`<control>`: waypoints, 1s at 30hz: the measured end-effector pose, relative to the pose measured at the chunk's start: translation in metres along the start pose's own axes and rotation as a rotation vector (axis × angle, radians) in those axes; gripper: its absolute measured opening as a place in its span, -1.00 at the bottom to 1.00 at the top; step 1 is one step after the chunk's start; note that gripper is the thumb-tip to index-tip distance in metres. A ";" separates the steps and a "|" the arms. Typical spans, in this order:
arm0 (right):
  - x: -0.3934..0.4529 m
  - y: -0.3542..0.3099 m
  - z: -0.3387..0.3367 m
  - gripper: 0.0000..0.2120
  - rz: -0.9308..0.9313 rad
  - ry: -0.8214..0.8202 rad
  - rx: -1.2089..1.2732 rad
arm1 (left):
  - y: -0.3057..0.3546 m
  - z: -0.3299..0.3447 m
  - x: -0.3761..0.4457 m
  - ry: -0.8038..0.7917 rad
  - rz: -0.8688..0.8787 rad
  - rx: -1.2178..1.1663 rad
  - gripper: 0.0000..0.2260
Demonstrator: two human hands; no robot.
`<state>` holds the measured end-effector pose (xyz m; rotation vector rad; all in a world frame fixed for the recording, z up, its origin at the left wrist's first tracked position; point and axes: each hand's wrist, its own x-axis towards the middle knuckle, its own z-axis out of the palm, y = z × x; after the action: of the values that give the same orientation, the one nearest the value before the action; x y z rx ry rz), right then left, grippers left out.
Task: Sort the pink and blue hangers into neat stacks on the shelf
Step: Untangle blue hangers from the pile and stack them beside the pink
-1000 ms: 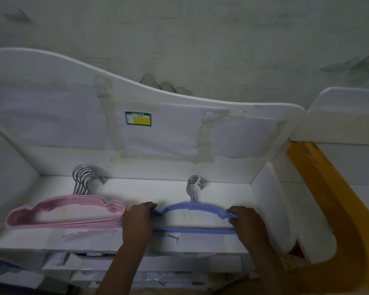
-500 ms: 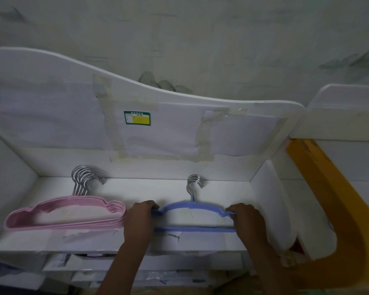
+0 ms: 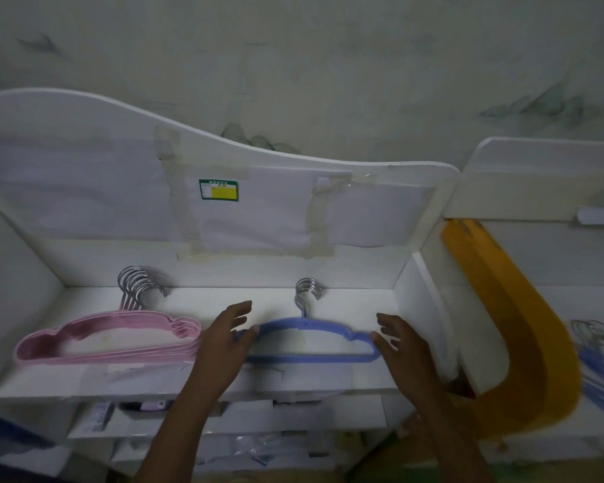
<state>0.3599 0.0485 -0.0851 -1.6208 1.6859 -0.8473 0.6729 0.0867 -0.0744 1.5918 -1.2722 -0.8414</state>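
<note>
On the shelf (image 3: pixel 346 378) two hanger stacks lie flat, hooks toward the back wall: one stack (image 3: pixel 109 339) at the left, the other stack (image 3: pixel 311 343) to its right, near the shelf's right side wall. The left hand (image 3: pixel 224 339) sits between the stacks, at the right stack's left end; the right hand (image 3: pixel 398 343) is at its right end. More hangers (image 3: pixel 600 371) lie far right, beyond a curved board (image 3: pixel 523 343).

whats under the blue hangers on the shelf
The blue hangers lie flat on the white shelf, which shows through their open middle. Both ends are hidden by the left hand and right hand.
</note>
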 end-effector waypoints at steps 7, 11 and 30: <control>-0.046 -0.007 -0.038 -0.62 -0.084 0.076 0.042 | 0.033 0.018 -0.042 -0.027 0.135 -0.038 -0.56; -0.087 -0.006 -0.066 -0.58 -0.082 0.113 0.039 | 0.053 0.030 -0.082 -0.031 0.199 -0.022 -0.55; -0.305 0.099 -0.255 -0.55 0.046 0.382 -0.056 | 0.131 0.171 -0.269 -0.255 0.342 0.017 -0.56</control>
<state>0.1053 0.3609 -0.0119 -1.5189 2.0129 -1.1517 0.4076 0.2998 -0.0211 1.2560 -1.6787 -0.8325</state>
